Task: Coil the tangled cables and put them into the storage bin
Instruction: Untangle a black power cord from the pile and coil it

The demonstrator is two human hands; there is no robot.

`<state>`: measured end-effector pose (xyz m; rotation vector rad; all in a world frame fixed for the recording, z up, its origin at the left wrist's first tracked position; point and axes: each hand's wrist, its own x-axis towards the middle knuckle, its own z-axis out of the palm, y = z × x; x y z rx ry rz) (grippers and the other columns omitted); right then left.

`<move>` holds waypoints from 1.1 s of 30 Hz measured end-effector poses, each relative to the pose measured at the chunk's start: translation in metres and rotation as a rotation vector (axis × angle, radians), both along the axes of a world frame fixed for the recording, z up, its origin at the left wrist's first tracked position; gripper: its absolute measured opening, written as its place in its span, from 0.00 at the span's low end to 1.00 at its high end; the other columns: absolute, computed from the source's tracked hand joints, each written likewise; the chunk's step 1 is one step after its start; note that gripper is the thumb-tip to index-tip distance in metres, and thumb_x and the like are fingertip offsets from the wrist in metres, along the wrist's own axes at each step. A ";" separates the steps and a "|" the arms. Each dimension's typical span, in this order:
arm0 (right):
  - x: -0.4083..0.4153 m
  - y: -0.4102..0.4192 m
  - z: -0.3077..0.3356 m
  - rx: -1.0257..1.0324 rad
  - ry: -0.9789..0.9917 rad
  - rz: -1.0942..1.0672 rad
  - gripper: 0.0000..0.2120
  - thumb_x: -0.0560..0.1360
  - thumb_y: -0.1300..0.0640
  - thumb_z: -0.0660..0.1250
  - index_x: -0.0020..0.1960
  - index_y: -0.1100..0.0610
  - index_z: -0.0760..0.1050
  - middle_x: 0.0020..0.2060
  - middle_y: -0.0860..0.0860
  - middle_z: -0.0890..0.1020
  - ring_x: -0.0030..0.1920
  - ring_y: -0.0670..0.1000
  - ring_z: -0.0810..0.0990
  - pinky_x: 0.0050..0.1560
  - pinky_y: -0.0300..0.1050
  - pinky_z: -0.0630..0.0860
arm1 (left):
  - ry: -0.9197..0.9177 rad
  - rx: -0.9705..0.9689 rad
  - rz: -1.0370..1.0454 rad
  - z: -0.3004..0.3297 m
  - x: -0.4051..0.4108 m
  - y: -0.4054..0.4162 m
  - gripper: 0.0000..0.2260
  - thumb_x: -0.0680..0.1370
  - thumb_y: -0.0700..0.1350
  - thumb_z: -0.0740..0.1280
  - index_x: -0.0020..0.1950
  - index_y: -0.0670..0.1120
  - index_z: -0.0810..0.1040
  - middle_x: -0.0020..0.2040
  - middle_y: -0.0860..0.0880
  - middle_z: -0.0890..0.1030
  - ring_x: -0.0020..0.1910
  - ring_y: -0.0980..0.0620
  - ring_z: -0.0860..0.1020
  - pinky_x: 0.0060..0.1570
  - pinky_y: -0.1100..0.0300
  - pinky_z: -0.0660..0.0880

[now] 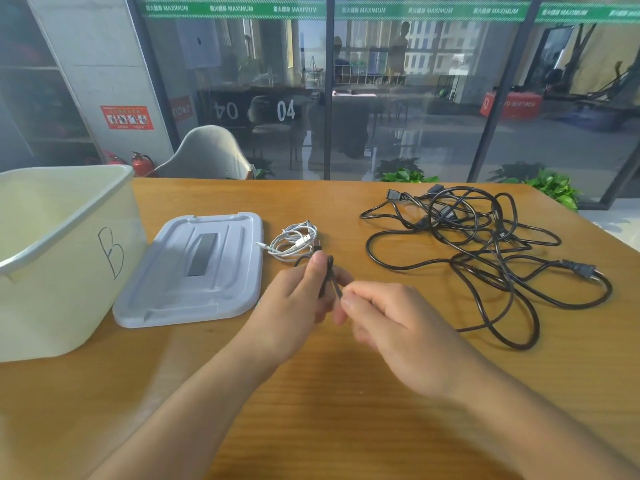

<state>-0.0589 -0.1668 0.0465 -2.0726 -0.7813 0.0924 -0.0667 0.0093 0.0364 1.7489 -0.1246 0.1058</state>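
1. Wooden table (311, 393) fills the lower view; behind it a glass wall, one pale chair (207, 150) and two red fire extinguishers (142, 162) at back left.
2. One cream storage bin (62, 258) at the table's left edge, open, with "B" handwritten on its side. Inside only partly visible.
3. One grey lid (194, 271) lies flat on the table just right of the bin, apart from it.
4. One white cable (294, 240), loosely coiled, on the table just right of the lid's far corner.
5. One tangled pile of black power cables (485, 251) on the right side of the table, well apart from the bin; exact cable count cannot be told. One plug end (578, 268) shows at the right, one connector (394, 195) at the far left of the pile.
6. One thin black cable (329, 275) held above the table, near the white coil.
7. Left hand (298, 306): fingers curled, thumb pinching the thin black cable.
8. Right hand (391, 323): motion-blurred, fingers curled, fingertips at the same cable; grip looks like a pinch.
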 end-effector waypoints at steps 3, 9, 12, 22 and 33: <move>-0.004 0.003 -0.005 -0.039 0.134 0.154 0.15 0.88 0.51 0.54 0.48 0.53 0.75 0.28 0.44 0.73 0.29 0.45 0.67 0.33 0.39 0.67 | 0.007 -0.112 -0.005 0.001 0.000 0.004 0.27 0.88 0.57 0.50 0.52 0.42 0.84 0.29 0.48 0.73 0.26 0.53 0.70 0.28 0.67 0.68; -0.007 0.012 -0.017 -0.125 0.345 0.293 0.20 0.89 0.48 0.52 0.52 0.56 0.78 0.27 0.43 0.73 0.30 0.47 0.68 0.34 0.39 0.67 | -0.022 -0.234 -0.120 0.006 -0.004 0.003 0.26 0.87 0.59 0.50 0.56 0.43 0.81 0.34 0.49 0.71 0.33 0.52 0.68 0.37 0.65 0.69; 0.000 0.012 -0.020 -0.202 0.285 0.238 0.22 0.88 0.45 0.52 0.47 0.55 0.78 0.25 0.39 0.73 0.28 0.40 0.71 0.34 0.32 0.67 | -0.006 -0.259 -0.211 0.009 -0.006 0.002 0.26 0.85 0.62 0.51 0.54 0.47 0.82 0.35 0.48 0.73 0.35 0.50 0.70 0.34 0.59 0.72; 0.039 -0.027 -0.004 -0.337 0.022 0.003 0.25 0.75 0.26 0.61 0.38 0.47 0.77 0.28 0.47 0.73 0.28 0.46 0.68 0.33 0.47 0.65 | 0.099 -0.234 -0.420 0.021 -0.010 0.014 0.26 0.84 0.58 0.54 0.40 0.45 0.84 0.24 0.52 0.62 0.25 0.52 0.59 0.30 0.64 0.65; 0.031 -0.031 0.009 -0.088 -0.341 -0.321 0.21 0.78 0.33 0.64 0.35 0.46 0.77 0.22 0.45 0.73 0.25 0.47 0.68 0.28 0.41 0.64 | 0.134 0.348 -0.300 0.014 -0.009 0.007 0.30 0.89 0.55 0.50 0.46 0.36 0.83 0.25 0.55 0.70 0.29 0.53 0.66 0.37 0.62 0.66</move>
